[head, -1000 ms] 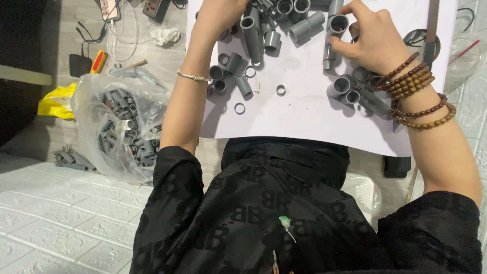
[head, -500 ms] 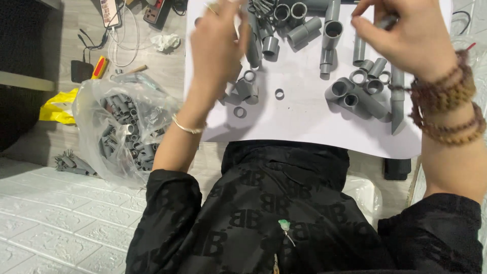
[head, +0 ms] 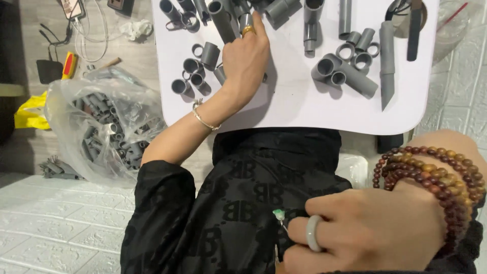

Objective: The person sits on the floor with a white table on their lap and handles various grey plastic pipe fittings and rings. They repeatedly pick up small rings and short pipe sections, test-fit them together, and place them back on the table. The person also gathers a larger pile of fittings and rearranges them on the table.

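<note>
A white board is lying across the person's lap over a pale wood floor, and grey plastic pipe fittings are standing and lying scattered over it. The left hand is resting palm down among the short pipe sections near the board's upper left, its fingers reaching into a cluster of longer tubes; whether it is actually pinching one cannot be told, since the fingertips are hidden. The right hand is lying low against the black patterned shirt, well away from the board, fingers curled inward, wearing a pale ring and wooden bead bracelets; what it is closing on, if anything, is not visible. Left of the board, a clear plastic bag is holding more grey fittings.
</note>
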